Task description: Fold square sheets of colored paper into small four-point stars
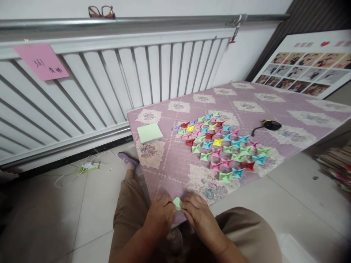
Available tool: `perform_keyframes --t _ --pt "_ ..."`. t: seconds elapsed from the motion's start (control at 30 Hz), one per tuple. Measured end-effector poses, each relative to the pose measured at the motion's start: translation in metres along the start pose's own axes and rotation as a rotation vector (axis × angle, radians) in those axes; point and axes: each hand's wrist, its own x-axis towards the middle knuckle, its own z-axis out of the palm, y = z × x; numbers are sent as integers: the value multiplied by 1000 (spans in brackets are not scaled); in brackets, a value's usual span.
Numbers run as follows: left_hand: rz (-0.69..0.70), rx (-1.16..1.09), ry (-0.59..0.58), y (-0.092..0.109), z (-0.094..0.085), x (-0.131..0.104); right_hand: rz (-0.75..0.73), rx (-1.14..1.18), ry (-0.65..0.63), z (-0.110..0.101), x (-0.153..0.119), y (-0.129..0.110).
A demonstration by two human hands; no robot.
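Between my two hands, at the near corner of the table, is a small pale green piece of folded paper (177, 203). My left hand (161, 212) pinches its left side, fingers closed. On the right side, the fingertips of my right hand (197, 211) are closed on the same paper. Its lower part is partly hidden by my fingers. Beyond my hands, several small folded paper pieces (217, 142) in green, pink, blue, red, yellow and purple stand in slanting rows. A stack of pale green paper squares (150, 133) lies near the table's left edge.
A purple flowered cloth covers the table (170, 171). A black object with a strap (271, 125) lies on its right. Behind are a white radiator (153, 73) and a pipe (164, 22) with glasses (102, 12). A photo board (304, 69) leans at right; a power strip (90, 166) lies on the floor.
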Motion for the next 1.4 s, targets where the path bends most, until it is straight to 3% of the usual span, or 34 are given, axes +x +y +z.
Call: perform_keyframes --t 0.23,0.47,0.7,1.4 --pt "-153 -78 51 2 -3 2 37 9 14 3 3 -1" --pt "-325 -22 -144 6 -16 19 134 -28 23 6 6 -3" --pt "-340 26 -339 7 -31 35 206 -72 51 4 12 -6" --pt "-451 90 -571 3 -43 62 301 -117 0 9 14 -1"
